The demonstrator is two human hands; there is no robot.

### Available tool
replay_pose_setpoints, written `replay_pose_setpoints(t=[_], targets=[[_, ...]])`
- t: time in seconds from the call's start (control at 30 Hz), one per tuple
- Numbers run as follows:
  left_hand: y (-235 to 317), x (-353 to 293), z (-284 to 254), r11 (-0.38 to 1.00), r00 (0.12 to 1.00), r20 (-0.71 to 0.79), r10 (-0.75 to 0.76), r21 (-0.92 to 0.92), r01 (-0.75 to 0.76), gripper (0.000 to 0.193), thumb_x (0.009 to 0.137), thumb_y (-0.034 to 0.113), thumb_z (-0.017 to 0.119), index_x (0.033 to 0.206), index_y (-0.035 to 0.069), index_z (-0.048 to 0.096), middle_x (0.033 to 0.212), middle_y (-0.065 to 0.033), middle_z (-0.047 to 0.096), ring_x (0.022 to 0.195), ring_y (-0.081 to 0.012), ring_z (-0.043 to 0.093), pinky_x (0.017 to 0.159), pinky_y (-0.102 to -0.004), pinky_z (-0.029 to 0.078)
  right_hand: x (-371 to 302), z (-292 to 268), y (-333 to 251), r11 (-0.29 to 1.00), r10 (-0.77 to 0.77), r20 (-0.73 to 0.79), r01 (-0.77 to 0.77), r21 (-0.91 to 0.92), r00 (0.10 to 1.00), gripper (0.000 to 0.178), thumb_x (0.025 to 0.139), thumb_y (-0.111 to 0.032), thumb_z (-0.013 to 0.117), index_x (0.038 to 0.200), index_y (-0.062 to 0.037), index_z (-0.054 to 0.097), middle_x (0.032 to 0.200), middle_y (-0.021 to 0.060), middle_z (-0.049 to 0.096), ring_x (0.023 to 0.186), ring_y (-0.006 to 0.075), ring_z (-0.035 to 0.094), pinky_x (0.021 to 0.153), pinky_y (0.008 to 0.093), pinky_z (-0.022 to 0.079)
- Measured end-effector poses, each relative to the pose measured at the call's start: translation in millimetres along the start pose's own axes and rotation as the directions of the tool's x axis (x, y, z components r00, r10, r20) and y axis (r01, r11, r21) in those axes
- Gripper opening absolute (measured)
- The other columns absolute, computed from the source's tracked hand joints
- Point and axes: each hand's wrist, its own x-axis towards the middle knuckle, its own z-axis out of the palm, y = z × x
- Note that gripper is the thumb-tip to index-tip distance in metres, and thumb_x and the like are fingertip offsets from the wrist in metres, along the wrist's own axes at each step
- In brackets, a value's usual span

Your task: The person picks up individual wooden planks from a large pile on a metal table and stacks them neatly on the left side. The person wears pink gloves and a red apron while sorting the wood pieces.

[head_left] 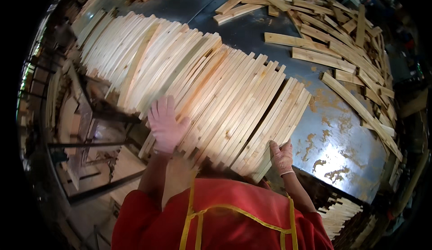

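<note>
A long row of pale wooden slats (225,101) lies side by side on a metal table, with a narrow dark gap near its right end. My left hand (165,124), in a light glove, is over the near ends of the slats with its fingers spread; it holds nothing. At the row's near right corner, my gloved right hand (282,156) grips the outermost slats (288,115), the thumb on top. Part of its fingers is hidden. One slat (139,63) lies askew on top of the row farther left.
Loose wooden strips (333,43) are heaped across the far right of the metal tabletop (328,128), where sawdust is scattered. A dark metal frame (103,187) stands at the lower left. More stacked slats (339,216) show below the table's right side.
</note>
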Motion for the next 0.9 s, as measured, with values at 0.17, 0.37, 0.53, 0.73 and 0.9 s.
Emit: replay_pose_setpoints(t=[0.17,0.37,0.53,0.73,0.9], targets=[[39.6,-155.7,41.4,0.867,0.951,-0.072,-0.301,-0.437,0.241,0.083,0.089,0.039,0.081,0.156,0.003,0.049,0.156,-0.0234,0.050,0.143,-0.0442,0.048,0.118,-0.0543,0.040,-2.2,-20.3,-5.5,0.998,-0.010,0.167,0.021,-0.065,0.986,0.109,0.084,-0.057,0.083,0.162,0.0001,0.033,0.146,0.0287,0.055,0.134,0.0447,0.058,0.110,0.0484,0.049],[57.7,-159.4,83.6,-0.666,0.239,0.757,-0.608,-0.650,0.365,0.051,0.101,0.045,0.071,0.138,0.011,0.063,0.126,-0.0044,0.066,0.107,-0.0217,0.064,0.091,-0.0364,0.052,21.4,-31.2,30.1,0.926,-0.189,0.333,0.055,0.375,0.924,0.090,0.086,-0.048,0.081,0.154,-0.0001,0.046,0.145,0.0284,0.060,0.134,0.0394,0.060,0.115,0.0439,0.045],[129.4,-202.5,62.0,-0.576,0.410,0.830,-0.378,-0.557,0.598,0.027,0.105,0.039,0.059,0.098,0.014,0.067,0.092,-0.0030,0.066,0.082,-0.0198,0.063,0.075,-0.0367,0.053,36.1,-37.2,45.9,0.947,-0.096,0.195,0.030,0.319,0.976,0.072,0.092,-0.030,0.080,0.149,0.0030,0.050,0.133,0.0194,0.069,0.118,0.0285,0.067,0.102,0.0381,0.053],[138.0,-143.6,33.0,0.460,0.641,0.767,0.002,-0.570,0.680,0.064,0.098,0.053,0.070,0.137,0.003,0.065,0.122,-0.0168,0.074,0.115,-0.0301,0.069,0.103,-0.0371,0.052,80.7,-92.6,77.6,0.927,-0.198,0.106,0.151,0.344,0.974,0.065,0.096,-0.040,0.077,0.141,0.0016,0.059,0.112,0.0178,0.075,0.097,0.0290,0.072,0.087,0.0382,0.057],[177.3,-99.0,49.3,0.031,0.598,0.781,0.181,-0.612,0.790,0.106,0.091,0.033,0.083,0.171,0.008,0.018,0.138,-0.0203,0.068,0.122,-0.0247,0.066,0.106,-0.0394,0.051,105.3,-119.5,44.8,0.976,-0.149,0.273,0.186,-0.115,0.950,0.056,0.094,-0.048,0.079,0.121,0.0009,0.071,0.093,0.0104,0.078,0.091,0.0279,0.074,0.083,0.0417,0.058]])
